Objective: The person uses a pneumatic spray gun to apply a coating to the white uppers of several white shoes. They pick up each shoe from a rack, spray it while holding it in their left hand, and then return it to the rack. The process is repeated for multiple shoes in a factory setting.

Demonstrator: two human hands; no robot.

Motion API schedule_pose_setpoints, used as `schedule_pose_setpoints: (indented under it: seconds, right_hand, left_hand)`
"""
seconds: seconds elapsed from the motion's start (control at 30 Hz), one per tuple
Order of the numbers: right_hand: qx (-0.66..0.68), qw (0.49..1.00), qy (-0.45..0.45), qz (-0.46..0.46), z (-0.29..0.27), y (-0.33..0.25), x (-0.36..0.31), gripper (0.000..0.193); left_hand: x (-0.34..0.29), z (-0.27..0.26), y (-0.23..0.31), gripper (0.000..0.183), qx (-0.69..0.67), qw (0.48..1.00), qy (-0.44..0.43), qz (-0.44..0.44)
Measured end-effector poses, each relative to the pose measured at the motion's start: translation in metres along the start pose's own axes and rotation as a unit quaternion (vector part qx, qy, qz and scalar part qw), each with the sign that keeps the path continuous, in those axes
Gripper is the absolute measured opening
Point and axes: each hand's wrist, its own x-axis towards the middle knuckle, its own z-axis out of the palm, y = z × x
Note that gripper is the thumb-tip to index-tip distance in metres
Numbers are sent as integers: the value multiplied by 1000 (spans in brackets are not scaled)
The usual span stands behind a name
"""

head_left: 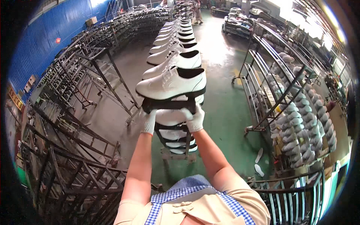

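My left hand (148,120), in a white glove, is closed round the left side of the near end of a dark shoe rack (168,104). On the right side of that same end, my gloved right hand (194,119) is closed too. Just above both hands sits a white lace-up shoe (170,84) with a black sole, toe to the left. Behind it a long row of similar white shoes (170,48) runs away from me. More white shoes (176,143) show on lower levels, beneath my hands. The gloves partly hide the bar they grip.
Metal racks (95,62) on wheels stand at the left, with dark frames (75,183) nearer me. To the right are a wheeled rack (258,82) and stacked shoe-shaped pieces (296,127). Two white insole-shaped pieces (258,170) lie on the green floor. Far off, a person (197,13) stands.
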Motion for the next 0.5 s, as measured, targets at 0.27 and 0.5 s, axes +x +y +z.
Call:
schedule_pose_setpoints:
  seconds: [0.27, 0.5]
  right_hand:
    - [-20, 999, -22, -23, 41, 97, 165, 53]
    - [189, 973, -127, 47, 76, 141, 246, 41]
  left_hand:
    - [-85, 3, -53, 78, 101, 994, -35, 26]
    - [-393, -57, -163, 52, 71, 875, 171, -447]
